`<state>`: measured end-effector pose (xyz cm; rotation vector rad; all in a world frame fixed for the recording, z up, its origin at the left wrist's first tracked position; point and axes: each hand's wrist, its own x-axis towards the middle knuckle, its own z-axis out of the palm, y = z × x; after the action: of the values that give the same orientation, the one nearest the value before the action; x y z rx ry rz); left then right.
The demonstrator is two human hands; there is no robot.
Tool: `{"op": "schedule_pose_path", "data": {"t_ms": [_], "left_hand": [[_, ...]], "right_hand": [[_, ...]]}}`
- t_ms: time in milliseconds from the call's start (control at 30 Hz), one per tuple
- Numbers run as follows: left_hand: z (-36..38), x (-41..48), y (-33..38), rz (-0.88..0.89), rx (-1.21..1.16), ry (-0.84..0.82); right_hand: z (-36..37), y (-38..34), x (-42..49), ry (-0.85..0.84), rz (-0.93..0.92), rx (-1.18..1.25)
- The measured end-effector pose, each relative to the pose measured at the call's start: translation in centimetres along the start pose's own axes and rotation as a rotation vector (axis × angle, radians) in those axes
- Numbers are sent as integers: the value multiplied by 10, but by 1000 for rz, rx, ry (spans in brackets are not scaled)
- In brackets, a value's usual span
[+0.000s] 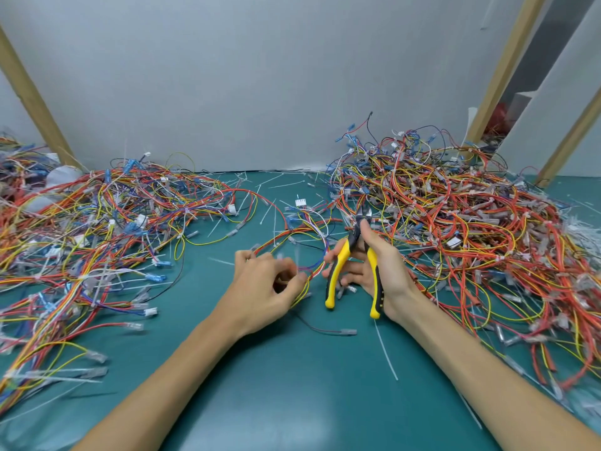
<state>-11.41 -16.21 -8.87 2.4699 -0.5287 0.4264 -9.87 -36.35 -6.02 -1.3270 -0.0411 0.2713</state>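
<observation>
My right hand [379, 265] grips a pair of yellow-and-black cutting pliers [338, 275] upright, jaws pointing up and away, handles spread apart. My left hand [265, 281] is curled round a thin bundle of red, yellow and blue wires [292, 237] that runs from the hand up toward a white connector [300, 202]. The two hands are close together over the middle of the green mat [276, 369]. The left hand is blurred, so the exact grip of its fingers is hard to tell.
A big heap of wire harnesses [455, 229] fills the right side. Another heap [97, 242] covers the left. Loose white cable ties [385, 349] and cut ends lie scattered on the mat. A grey wall [260, 76] and wooden posts [507, 66] stand behind.
</observation>
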Motion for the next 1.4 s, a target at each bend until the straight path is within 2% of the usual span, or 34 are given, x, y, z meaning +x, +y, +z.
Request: {"op": "schedule_pose_path", "data": {"t_ms": [100,200,333,500,667,800,1000,1167,1267,1400], "left_hand": [[-5,0,-3,96,134,-13],[-10,2,-2,224,218,19],[-11,6,-8,210,265,73],[-7,8,-16,24,60,82],[-3,8,-8,-132,-233,200],[-7,10,-6,-258,-369,215],[-7,9,1,-289,-523,185],[-3,6,4,-261,-443,133],[-6,6,0,-207,-491,121],[-8,7,-2,-136,-561,209]], "right_hand": [[1,-4,-2,-46,2,-56],[6,-5,-6,-198,40,-115],[13,0,-9,-236,33,-150],[17,2,-11,-259,25,-173],[16,0,-11,-323,-13,-222],[19,0,-11,-374,-68,-290],[24,4,-10,-351,-13,-315],[28,8,-13,-337,62,-288],[28,7,-13,-325,84,-281],[28,7,-13,-324,88,-278]]}}
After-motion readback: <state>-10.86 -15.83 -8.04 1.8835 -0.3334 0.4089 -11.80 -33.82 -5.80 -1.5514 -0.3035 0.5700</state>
